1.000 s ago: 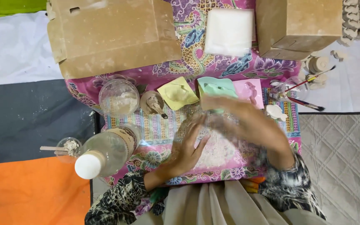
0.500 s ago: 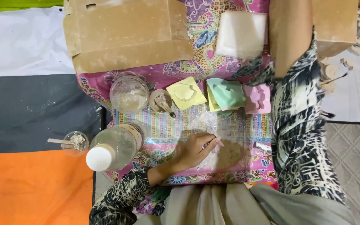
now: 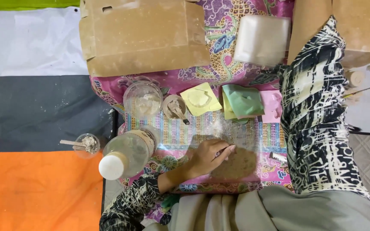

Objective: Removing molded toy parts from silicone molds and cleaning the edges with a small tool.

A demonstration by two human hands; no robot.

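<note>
My left hand (image 3: 210, 156) rests on the patterned cloth (image 3: 193, 79), its fingertips touching the left edge of a flat brown patch of clay (image 3: 240, 164). It holds nothing that I can see. My right arm, in a black-and-white sleeve (image 3: 317, 111), stretches far forward past a cardboard box (image 3: 365, 25), and its hand lies beyond the top edge of the view. Just beyond the clay lie a yellow paper with a pale clay piece (image 3: 200, 99), a green paper (image 3: 241, 102) and a pink paper (image 3: 272, 106).
A flattened cardboard box (image 3: 144, 36) and a white wrapped block (image 3: 262, 38) lie at the far side. A glass jar (image 3: 143, 99), a small cup with a stick (image 3: 174, 107), a white-capped bottle (image 3: 127, 154) and another small cup (image 3: 86, 143) stand to the left. A brush (image 3: 360, 90) lies at the right.
Both hands were together over the clay; my right arm has since lifted and reached far forward out of view. My left hand stayed down on the clay.
</note>
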